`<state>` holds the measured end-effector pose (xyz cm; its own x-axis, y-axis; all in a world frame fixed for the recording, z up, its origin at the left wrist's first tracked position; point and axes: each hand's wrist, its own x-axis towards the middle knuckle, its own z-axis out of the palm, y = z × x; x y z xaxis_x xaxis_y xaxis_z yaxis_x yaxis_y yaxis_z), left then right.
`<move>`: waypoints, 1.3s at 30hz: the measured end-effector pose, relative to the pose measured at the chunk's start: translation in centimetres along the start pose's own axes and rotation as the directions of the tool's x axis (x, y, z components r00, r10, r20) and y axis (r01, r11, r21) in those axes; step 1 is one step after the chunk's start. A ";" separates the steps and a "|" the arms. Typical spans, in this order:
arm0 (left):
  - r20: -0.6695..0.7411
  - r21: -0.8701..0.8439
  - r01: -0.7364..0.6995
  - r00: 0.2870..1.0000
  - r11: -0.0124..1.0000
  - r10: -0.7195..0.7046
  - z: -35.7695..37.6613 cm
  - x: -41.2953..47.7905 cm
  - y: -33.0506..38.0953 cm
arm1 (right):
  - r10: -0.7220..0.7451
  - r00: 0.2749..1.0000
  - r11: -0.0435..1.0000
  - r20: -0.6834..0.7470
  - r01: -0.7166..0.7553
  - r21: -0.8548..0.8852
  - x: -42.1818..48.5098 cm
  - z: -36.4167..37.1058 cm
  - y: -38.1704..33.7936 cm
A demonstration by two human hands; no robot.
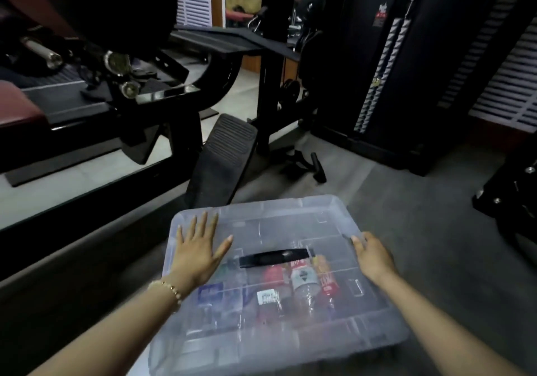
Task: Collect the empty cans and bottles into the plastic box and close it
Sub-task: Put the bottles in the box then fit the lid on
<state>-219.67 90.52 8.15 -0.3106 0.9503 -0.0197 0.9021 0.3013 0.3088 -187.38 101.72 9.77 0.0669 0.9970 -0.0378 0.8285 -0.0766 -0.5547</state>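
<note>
A clear plastic box (290, 218) stands on the grey floor in front of me with its translucent lid on top. A black handle (273, 257) runs across the lid's middle. Through the lid I see several bottles and cans (302, 282) lying inside, red, white and blue ones. My left hand (197, 247) lies flat on the lid's left side, fingers spread. My right hand (372, 255) rests on the lid's right edge, fingers curled over the rim.
Black gym machines surround the box: a footplate (223, 154) just behind it, a weight stack (383, 64) at the back right, a dark red padded seat (17, 108) at the far left. Grey carpet lies to the right.
</note>
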 end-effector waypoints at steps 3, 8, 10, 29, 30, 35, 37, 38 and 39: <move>0.042 -0.053 0.016 0.999 0.998 -0.014 0.0 0.1 0.4 | 0.051 0.997 0.999 0.059 -0.052 0.010 0.8 0.2 0.3; 0.076 -0.050 -0.062 0.995 0.997 0.066 -0.1 1.1 1.5 | 0.112 0.982 0.986 0.154 -0.129 0.106 0.9 -0.2 2.2; 0.088 -0.047 -0.103 0.990 0.994 0.107 0.1 1.9 3.1 | 0.175 0.975 0.973 0.137 -0.192 0.127 0.3 -0.8 3.9; 0.163 -0.283 0.093 0.986 0.955 -0.047 2.3 5.7 10.8 | 0.346 0.937 0.870 0.048 -0.339 0.357 -5.9 -8.5 12.2; 0.157 -0.285 0.087 0.987 0.955 -0.043 2.4 5.6 10.8 | 0.343 0.939 0.882 0.016 -0.328 0.337 -6.0 -8.3 12.4; 0.155 -0.236 0.110 0.985 0.965 -0.075 2.8 4.8 10.4 | 0.412 0.910 0.895 -0.054 -0.393 0.210 -7.7 -7.7 13.0; 0.158 -0.219 0.133 0.982 0.967 -0.099 2.8 4.6 10.4 | 0.410 0.911 0.892 -0.041 -0.390 0.229 -8.0 -7.5 13.0; 0.161 -0.217 0.149 0.980 0.965 -0.115 2.8 4.4 10.5 | 0.397 0.916 0.899 -0.061 -0.375 0.228 -8.0 -7.4 12.9; 0.155 -0.214 0.164 0.979 0.963 -0.132 2.8 4.3 10.6 | 0.392 0.916 0.904 -0.084 -0.366 0.218 -7.9 -7.3 12.9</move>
<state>-210.64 98.00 8.67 -0.3770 0.9026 -0.2079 0.7539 0.4294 0.4973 -173.16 92.83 8.96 0.4326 0.8831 -0.1817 0.6034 -0.4333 -0.6694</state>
